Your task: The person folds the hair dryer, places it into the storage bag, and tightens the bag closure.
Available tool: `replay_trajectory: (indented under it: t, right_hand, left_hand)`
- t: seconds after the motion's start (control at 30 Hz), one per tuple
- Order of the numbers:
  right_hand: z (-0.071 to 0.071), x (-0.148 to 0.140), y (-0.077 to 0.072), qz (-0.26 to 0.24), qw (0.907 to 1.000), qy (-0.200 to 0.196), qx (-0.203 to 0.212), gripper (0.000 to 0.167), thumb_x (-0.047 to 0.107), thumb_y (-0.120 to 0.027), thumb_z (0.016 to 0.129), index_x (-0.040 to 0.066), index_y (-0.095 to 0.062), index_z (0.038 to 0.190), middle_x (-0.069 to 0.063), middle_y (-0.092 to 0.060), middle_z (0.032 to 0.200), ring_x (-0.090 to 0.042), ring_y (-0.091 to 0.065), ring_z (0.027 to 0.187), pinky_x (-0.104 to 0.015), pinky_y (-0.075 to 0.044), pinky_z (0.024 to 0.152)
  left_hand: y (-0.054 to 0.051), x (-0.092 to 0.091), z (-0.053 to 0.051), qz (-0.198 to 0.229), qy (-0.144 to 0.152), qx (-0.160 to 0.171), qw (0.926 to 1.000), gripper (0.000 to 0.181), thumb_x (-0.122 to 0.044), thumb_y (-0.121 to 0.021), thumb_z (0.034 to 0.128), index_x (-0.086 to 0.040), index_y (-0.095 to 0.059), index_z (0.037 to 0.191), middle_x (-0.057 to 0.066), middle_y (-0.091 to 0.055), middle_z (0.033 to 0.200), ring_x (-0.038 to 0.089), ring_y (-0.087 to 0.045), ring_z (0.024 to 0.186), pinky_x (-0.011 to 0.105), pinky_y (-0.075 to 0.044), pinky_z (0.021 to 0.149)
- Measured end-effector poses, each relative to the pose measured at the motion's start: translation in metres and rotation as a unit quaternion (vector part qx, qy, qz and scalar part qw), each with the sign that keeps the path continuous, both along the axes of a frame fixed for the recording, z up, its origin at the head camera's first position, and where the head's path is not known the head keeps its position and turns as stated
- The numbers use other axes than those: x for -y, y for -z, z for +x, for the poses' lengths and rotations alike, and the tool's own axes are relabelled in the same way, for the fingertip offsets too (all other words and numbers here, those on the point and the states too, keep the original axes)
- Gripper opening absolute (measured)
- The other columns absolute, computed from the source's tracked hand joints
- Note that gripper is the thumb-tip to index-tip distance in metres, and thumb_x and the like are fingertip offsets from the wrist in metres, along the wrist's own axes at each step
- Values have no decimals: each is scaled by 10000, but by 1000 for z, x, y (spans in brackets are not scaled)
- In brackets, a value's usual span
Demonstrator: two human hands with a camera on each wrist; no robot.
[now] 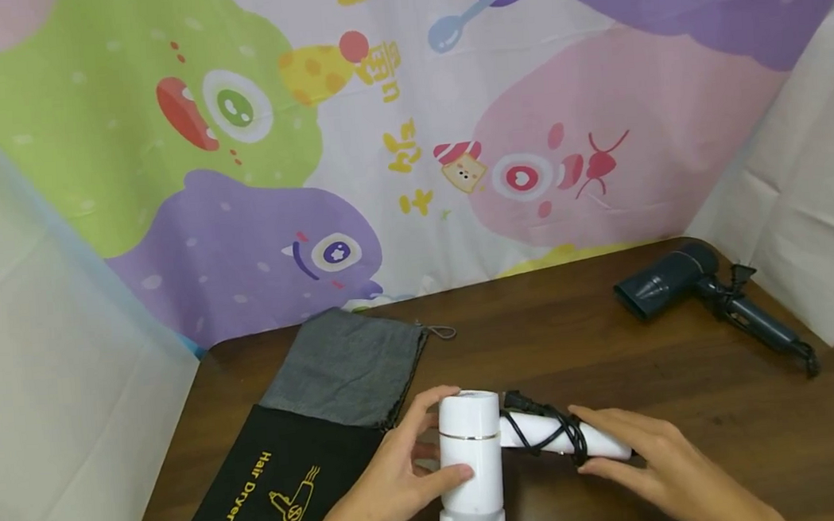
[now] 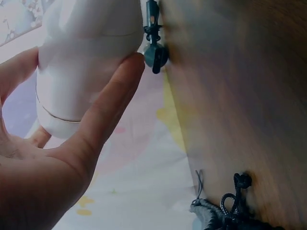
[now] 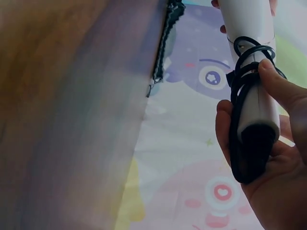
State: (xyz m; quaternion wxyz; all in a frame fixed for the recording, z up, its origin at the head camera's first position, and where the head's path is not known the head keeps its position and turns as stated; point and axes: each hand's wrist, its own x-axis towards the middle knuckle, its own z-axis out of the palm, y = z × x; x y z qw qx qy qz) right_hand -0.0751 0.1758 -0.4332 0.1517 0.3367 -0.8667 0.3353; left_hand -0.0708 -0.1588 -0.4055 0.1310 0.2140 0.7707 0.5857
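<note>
Toward the counter's [image 1: 552, 356] cropped near edge, the left grip [image 1: 392, 471], partly hidden, curls round a white hair dryer [image 1: 475, 450], the right grip [image 1: 658, 451] its handle [image 1: 603, 442].

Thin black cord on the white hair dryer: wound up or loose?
Wound up: the black cord loops around the white cylindrical handle that the right hand holds.

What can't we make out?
Outlet end of the white hair dryer: head view, cut off by the bottom edge.
Near end of the black bag: head view, same edge.
Some fingertips of the left hand: head view, behind the dryer.
Parts of the handle: right wrist view, under the black cord.
</note>
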Motion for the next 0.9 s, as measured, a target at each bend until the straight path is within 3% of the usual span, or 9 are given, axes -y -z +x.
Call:
replay_trajectory:
  t: [0.17,0.3,0.47,0.67,0.9]
  right_hand:
    - [2,2,3,266,9994,-38,202,667,206,-784,868,114,-495,1463,-62,-653,1284,-176,-660,1075,-330,-584,780]
    - [2,2,6,269,9990,-75,348,620,203,-758,894,78,-504,1446,-33,-663,1253,-129,-654,1050,-301,-582,758]
    - [2,3,8,85,10000,-18,21,671,145,-802,843,91,-509,1445,49,-666,1186,-54,-641,980,-221,-559,741]
    - [4,6,9,-254,9990,106,-360,708,93,-849,769,65,-549,1410,5,-682,1167,-98,-666,961,-93,-478,816]
    - [7,9,10,-532,9969,219,-534,681,91,-853,757,15,-574,1374,-22,-690,1139,-123,-674,960,-99,-472,862]
  left_hand:
    - [1,1,1,-60,40,49,10000,726,-220,-773,892,-323,-329,1458,159,-579,1289,167,-710,884,315,-588,673]
    - [2,0,1,22,4,-27,10000,741,-210,-783,883,-303,-323,1456,150,-573,1310,177,-711,906,316,-589,674]
    - [3,-4,2,210,-177,-70,9996,757,-187,-791,872,-292,-320,1455,153,-583,1320,195,-714,936,326,-592,666]
    - [2,-8,4,525,-354,9,9980,749,-136,-794,863,-265,-338,1443,193,-573,1349,220,-711,974,340,-594,669]
    - [-1,-9,6,654,-484,25,9967,743,-104,-792,857,-252,-349,1435,207,-571,1352,230,-710,979,347,-596,673]
